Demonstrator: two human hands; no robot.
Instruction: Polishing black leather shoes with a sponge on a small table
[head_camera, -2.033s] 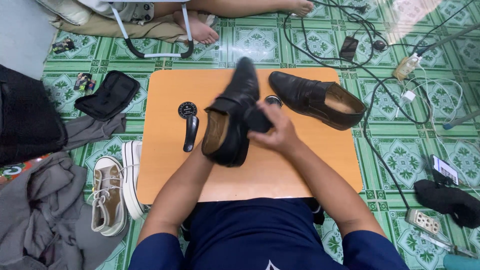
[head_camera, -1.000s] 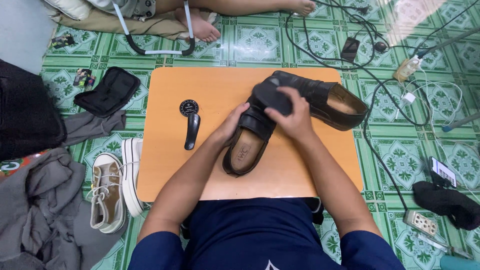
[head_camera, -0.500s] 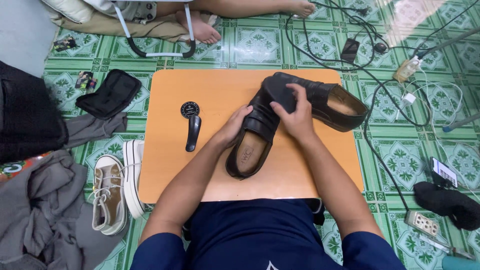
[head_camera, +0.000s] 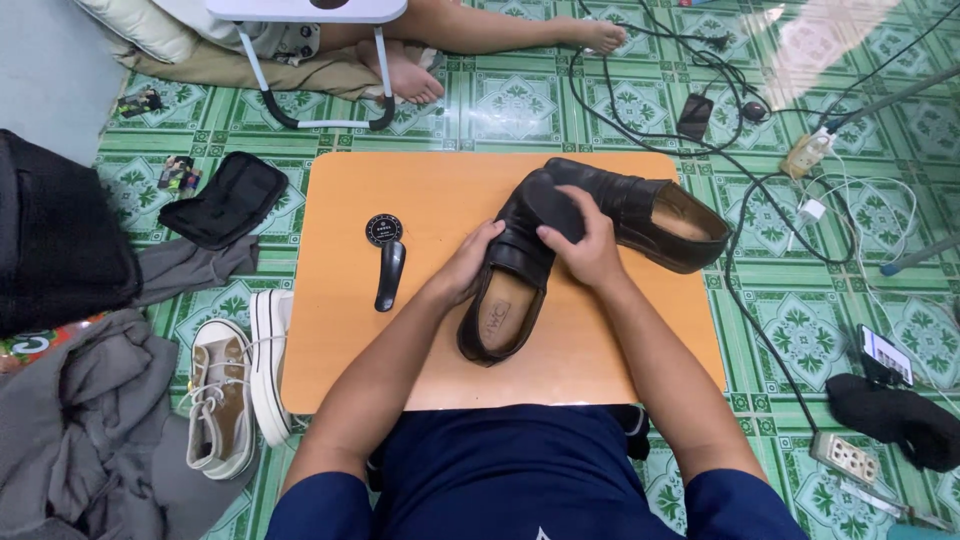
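Observation:
A black leather loafer (head_camera: 503, 305) lies sole down on the low orange table (head_camera: 430, 190), its opening facing up. My left hand (head_camera: 468, 262) grips its left side near the vamp. Over the toe, my right hand (head_camera: 590, 245) presses a dark pad or cloth (head_camera: 555, 205) against the leather. The second black loafer (head_camera: 650, 212) rests on the table just behind, touching the first near the toe. A round black polish tin (head_camera: 384, 229) and a black shoehorn-like tool (head_camera: 389, 274) lie left of my left hand.
Canvas sneakers (head_camera: 235, 385) stand by the table's left edge, beside grey clothing (head_camera: 80, 420) and a black pouch (head_camera: 223, 198). Cables and a power strip (head_camera: 848, 457) run along the right. Another person's bare feet (head_camera: 405, 75) rest beyond the table's far edge.
The loafer, held up on edge two seconds ago, now lies flat on the table. My right hand has shifted onto the toe with the pad.

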